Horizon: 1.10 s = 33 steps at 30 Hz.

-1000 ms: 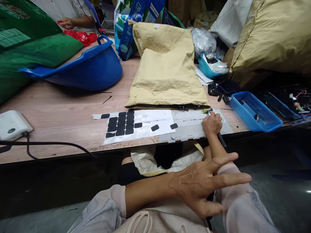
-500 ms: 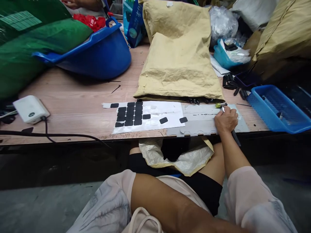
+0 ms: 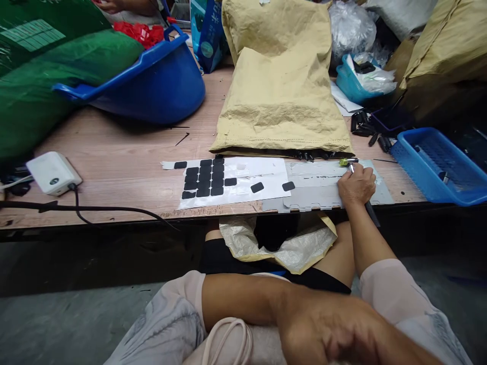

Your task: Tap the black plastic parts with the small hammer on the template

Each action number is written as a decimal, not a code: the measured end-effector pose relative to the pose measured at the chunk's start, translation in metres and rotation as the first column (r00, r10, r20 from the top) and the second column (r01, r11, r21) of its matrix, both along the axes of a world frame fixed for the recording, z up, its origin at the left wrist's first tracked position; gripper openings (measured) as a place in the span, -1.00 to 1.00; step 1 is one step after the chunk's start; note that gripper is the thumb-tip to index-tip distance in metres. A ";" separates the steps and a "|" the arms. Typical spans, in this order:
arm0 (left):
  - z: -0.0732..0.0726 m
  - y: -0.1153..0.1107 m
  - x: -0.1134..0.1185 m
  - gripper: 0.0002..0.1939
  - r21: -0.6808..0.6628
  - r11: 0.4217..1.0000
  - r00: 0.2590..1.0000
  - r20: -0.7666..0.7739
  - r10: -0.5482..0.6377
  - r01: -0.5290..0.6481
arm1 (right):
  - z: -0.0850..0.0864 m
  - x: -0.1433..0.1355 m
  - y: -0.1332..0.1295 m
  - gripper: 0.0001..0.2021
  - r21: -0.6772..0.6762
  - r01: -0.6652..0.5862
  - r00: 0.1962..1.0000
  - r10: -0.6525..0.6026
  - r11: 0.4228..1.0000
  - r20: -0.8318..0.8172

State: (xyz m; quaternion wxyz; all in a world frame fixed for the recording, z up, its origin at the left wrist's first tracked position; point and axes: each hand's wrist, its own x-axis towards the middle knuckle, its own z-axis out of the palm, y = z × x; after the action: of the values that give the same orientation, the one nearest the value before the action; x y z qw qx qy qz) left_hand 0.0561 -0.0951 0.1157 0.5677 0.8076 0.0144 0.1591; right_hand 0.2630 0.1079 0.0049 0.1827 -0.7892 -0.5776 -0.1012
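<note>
My right hand (image 3: 355, 185) is closed round a small hammer (image 3: 372, 214) with a dark handle. The hammer's yellow-green and metal head (image 3: 348, 161) rests low over the far right part of a grey board (image 3: 321, 195). My left arm (image 3: 243, 301) is bent across my body, close to the camera. Its far end is blurred, and no fingers can be made out. Left of the hammer, a white sheet (image 3: 262, 172) overlaps the board. Black rounded pads (image 3: 204, 177) lie on it in rows, with a loose pad (image 3: 288, 186) at its right edge.
Behind the sheet stands a large tan paper sack (image 3: 283, 101). A blue basin (image 3: 152, 86) and green bag (image 3: 57, 71) are to the left, near a white box with a cable (image 3: 53, 172). A blue basket (image 3: 437, 167) sits right. An open sack (image 3: 297, 251) lies on my lap.
My left arm has lifted and swung further right, nearer the camera. My right hand and the hammer stay in place over the board. The view has shifted slightly.
</note>
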 end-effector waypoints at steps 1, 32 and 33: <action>-0.003 0.016 -0.002 -0.25 -0.090 0.996 0.998 0.068 -0.006 0.012 | 0.000 0.000 0.000 -0.57 0.001 -0.001 1.000 0.001 1.000 0.004; -0.109 0.125 -0.074 -0.36 0.781 0.286 0.102 -0.277 0.955 -0.555 | 0.007 -0.007 -0.007 -0.56 -0.004 0.030 0.999 -0.030 1.000 -0.032; -0.110 0.124 -0.074 -0.36 0.786 0.282 0.102 -0.272 0.957 -0.550 | 0.007 -0.007 -0.007 -0.56 -0.002 0.026 0.999 -0.026 1.000 -0.029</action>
State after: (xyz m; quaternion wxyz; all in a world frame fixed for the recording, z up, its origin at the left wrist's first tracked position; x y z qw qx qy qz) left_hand -0.0181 0.0290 0.0060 0.0954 0.7637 0.6303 0.1023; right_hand 0.2563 0.1006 0.0119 0.1890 -0.7981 -0.5647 -0.0918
